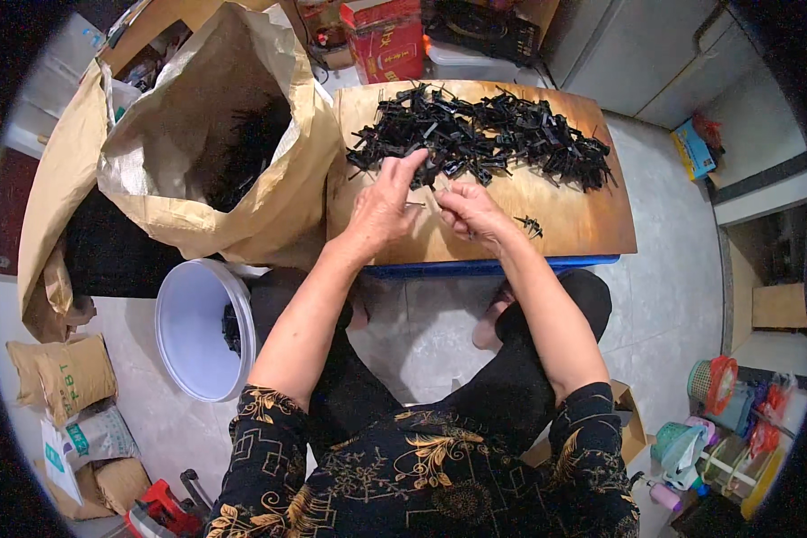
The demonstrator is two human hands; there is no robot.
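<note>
A pile of small black plastic parts (475,134), with thin prongs sticking out, covers the far side of a wooden board (565,224). At its near edge, my right hand (472,212) is closed in a pinch on a small black plastic part (434,188). My left hand (387,199) is just to the left, its fingers stretched toward the pile and its thumb apart from them; nothing firmly gripped shows in it. A few loose black parts (531,226) lie apart from the pile, right of my right wrist.
A large open paper sack (287,179) with black parts inside stands left of the board. Below it is a white bucket (166,314) holding some black pieces. A red box (381,40) stands behind the board. Packed bags (67,377) lie at the left, household items at lower right.
</note>
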